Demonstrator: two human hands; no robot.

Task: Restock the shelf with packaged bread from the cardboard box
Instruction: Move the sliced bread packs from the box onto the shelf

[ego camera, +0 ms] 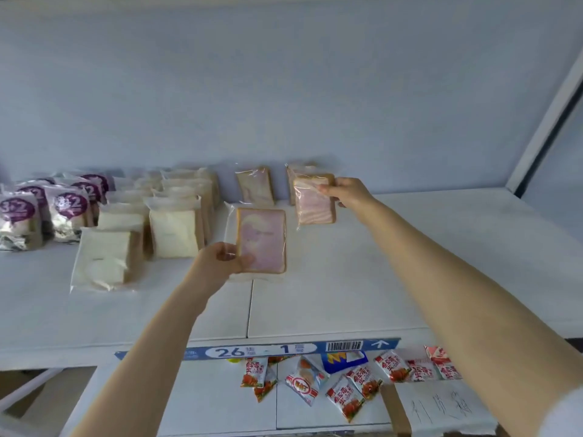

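Left hand (220,259), nearer, grips upright pink bread pack (264,238) at its left edge; right hand (348,192) pinches second pack (315,205), farther back.

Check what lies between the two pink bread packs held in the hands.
Nothing: the head view shows only bare white shelf between the near pack in the left hand and the far pack in the right hand.

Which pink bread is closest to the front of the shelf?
The pink bread in the left grip, beside the white loaves. The other pink ones sit farther back, one of them in the right grip.
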